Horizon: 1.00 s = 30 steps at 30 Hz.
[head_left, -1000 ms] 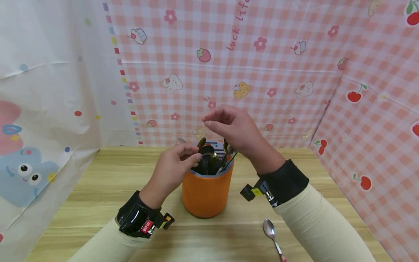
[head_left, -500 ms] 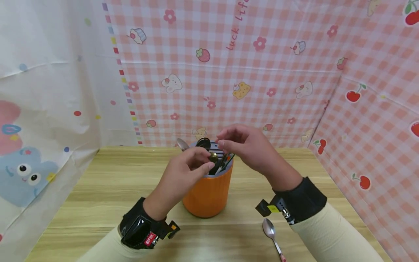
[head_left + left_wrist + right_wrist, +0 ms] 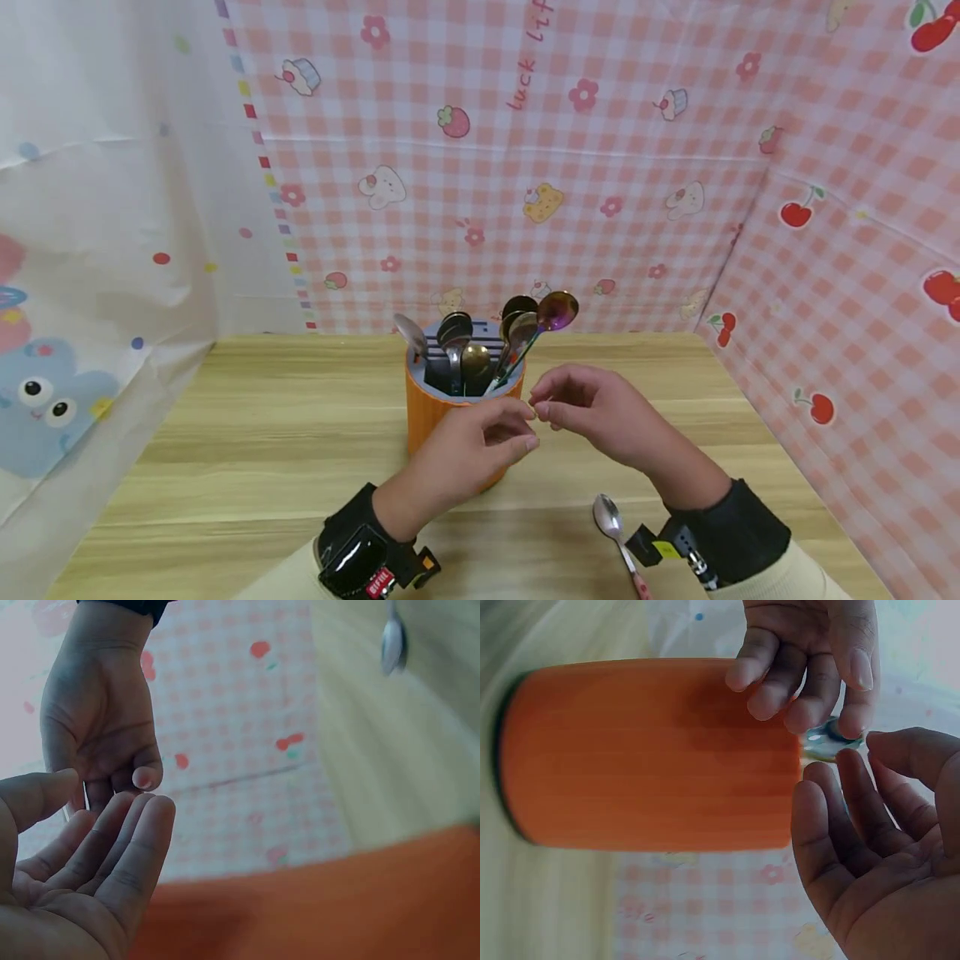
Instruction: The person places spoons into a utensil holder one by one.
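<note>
Both hands hold nothing, their fingers loosely bent. My left hand (image 3: 472, 446) is in front of the orange cylindrical holder (image 3: 422, 417) and covers part of its lower wall. To its right is my right hand (image 3: 600, 417), the fingertips of the two close together. Several spoons stand bowl-up in the holder: a silver spoon (image 3: 410, 333) leaning left, a gold spoon (image 3: 476, 360) low in the middle, and a purple iridescent spoon (image 3: 558, 311) leaning out to the right. The right wrist view shows the holder's smooth side beside both hands.
A silver teaspoon (image 3: 608, 515) with a red-patterned handle end lies on the wooden table (image 3: 262, 467), near my right wrist. Pink checked cloth (image 3: 450, 200) hangs behind and on the right, with white printed cloth (image 3: 90, 250) on the left.
From over the holder's top, both hands have come down and toward me, the left also moving right. Spoon bowls they covered now show. The teaspoon stays on the table.
</note>
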Motion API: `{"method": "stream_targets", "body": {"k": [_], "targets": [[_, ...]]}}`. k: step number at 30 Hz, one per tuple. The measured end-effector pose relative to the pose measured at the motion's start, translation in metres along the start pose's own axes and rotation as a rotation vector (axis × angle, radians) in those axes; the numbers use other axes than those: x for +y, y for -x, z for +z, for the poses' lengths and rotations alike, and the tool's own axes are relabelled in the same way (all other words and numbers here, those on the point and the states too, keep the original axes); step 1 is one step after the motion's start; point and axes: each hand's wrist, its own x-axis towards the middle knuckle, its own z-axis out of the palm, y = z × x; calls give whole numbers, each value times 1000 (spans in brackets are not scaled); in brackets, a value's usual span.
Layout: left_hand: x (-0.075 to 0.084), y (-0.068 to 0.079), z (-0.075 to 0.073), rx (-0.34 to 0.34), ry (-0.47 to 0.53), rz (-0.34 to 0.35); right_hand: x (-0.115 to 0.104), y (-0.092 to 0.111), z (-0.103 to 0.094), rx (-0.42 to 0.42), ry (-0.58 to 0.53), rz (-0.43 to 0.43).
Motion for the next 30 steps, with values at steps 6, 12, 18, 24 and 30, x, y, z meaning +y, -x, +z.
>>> {"method": "stream_targets", "body": {"k": [6,12,18,24,30], "targets": [[-23,-1,30,-90,26,-72,31,25,0,4,20,107],[-47,-1,62,-132,14,-122,68,51,2,-6,92,202],[-64,-1,88,-202,-42,-126,101,79,14,-8,214,300],[-72,-2,105,-263,-34,-199,119,98,26,10,363,420],[-78,0,119,-297,-15,-211,129,108,32,50,416,499]]}}
